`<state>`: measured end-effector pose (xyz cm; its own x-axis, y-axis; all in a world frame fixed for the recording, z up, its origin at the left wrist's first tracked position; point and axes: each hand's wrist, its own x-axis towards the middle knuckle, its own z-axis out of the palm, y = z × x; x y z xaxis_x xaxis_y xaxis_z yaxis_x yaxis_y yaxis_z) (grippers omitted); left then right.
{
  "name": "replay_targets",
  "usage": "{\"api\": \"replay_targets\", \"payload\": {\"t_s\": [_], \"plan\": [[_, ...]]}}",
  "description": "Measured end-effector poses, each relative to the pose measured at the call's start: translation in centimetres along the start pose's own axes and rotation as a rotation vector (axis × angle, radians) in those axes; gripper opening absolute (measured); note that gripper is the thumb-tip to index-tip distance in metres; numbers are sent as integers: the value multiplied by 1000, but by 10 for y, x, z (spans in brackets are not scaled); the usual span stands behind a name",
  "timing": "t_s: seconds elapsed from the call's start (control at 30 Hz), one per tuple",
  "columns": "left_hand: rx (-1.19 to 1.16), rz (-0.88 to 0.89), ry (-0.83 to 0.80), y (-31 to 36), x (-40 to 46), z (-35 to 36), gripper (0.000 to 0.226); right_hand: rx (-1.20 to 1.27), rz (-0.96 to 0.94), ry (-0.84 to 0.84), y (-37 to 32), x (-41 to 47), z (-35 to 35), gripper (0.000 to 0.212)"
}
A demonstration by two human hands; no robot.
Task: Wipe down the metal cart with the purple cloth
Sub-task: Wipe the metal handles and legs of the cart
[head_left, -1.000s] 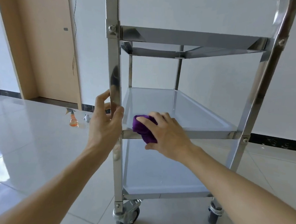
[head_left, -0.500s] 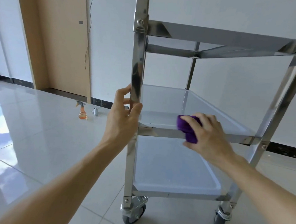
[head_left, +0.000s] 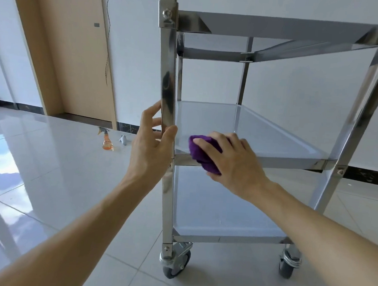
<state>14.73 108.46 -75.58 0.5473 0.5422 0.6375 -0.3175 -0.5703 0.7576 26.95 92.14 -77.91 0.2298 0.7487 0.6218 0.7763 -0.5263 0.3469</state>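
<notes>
A three-shelf stainless steel cart (head_left: 359, 122) on castors stands in front of me. My left hand (head_left: 151, 149) grips its near left upright post at middle-shelf height, thumb on the inner side and fingers behind the post. My right hand (head_left: 233, 162) holds a bunched purple cloth (head_left: 201, 153) and presses it against the front rim of the middle shelf, close to the left post. Most of the cloth is hidden under my fingers.
An orange spray bottle (head_left: 107, 141) and a small grey object (head_left: 123, 140) lie on the glossy tiled floor to the left, near a wooden door (head_left: 78, 47). White wall stands behind the cart. Two castors (head_left: 175, 263) show at the bottom front.
My right hand has slid the cloth back left along the middle shelf's front rim toward the left post, after moving right. My left hand keeps its hold on the post. The view shifted slightly.
</notes>
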Motion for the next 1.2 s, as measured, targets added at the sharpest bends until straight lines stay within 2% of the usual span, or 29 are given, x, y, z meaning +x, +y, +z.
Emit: {"api": "replay_targets", "payload": {"t_s": [0.2,0.4,0.5,0.57,0.63,0.73,0.8,0.9,0.97,1.07,1.2], "plan": [[14,46,-97,-15,-10,-4,49,-80,102,49,45,-45,-8,80],[181,94,-138,-34,-33,-10,29,75,155,120,40,-68,-11,81],[181,28,-88,-35,-32,-10,26,180,92,139,21,-76,-10,77],[176,-18,-111,-40,-35,-11,28,200,-16,53,6,-83,-3,77],[165,-28,-172,-45,-43,-12,34,221,-82,-105,-8,-89,10,77],[192,-2,-224,-57,-53,-10,51,232,-51,-370,-22,-94,39,75],[214,-36,-236,-64,-55,-9,67,235,0,-471,-28,-94,63,74],[223,-77,-244,-74,-55,-4,86,278,66,-512,-46,-88,93,77],[215,-55,-233,-81,-55,1,90,308,63,-542,-66,-85,114,82],[190,-41,-191,-94,-57,12,93,278,26,-681,-103,-84,142,98],[191,-120,-99,-111,-62,24,85,157,16,-629,-120,-82,161,102]]}}
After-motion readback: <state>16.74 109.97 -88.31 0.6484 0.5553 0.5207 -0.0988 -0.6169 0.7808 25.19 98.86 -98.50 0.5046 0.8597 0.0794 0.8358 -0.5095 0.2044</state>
